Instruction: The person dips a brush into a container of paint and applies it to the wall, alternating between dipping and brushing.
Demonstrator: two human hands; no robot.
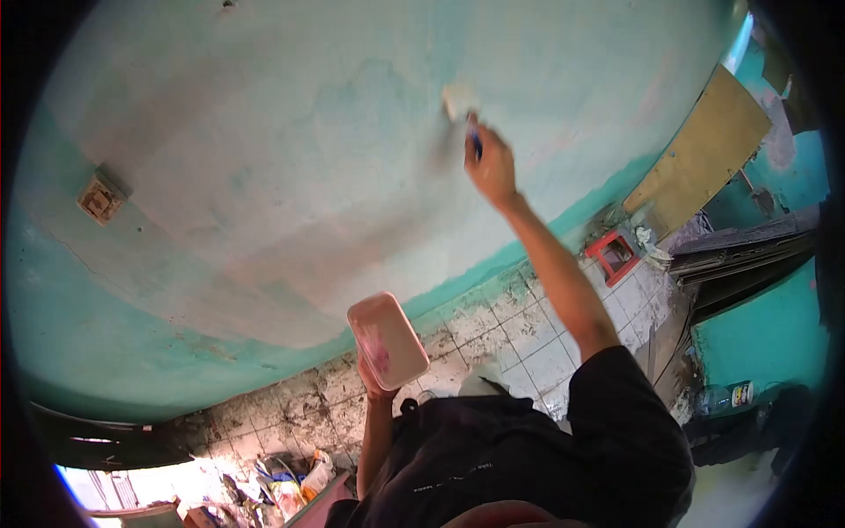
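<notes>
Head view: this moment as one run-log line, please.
right hand: grips brush at wall | left hand: holds rectangular container, pink smears inside | wall: patchy pale, greener along bottom

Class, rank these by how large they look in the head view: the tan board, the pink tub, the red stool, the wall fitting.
1. Tan board
2. Pink tub
3. Red stool and wall fitting: too alike to rank.

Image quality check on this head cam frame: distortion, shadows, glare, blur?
Head view: strong fisheye, wall bowed, corners black; soft shadow beside the brush and right hand; glare at lower left edge; brush head soft, cause unclear; bottle at right legible as a shape, label text unreadable.
</notes>
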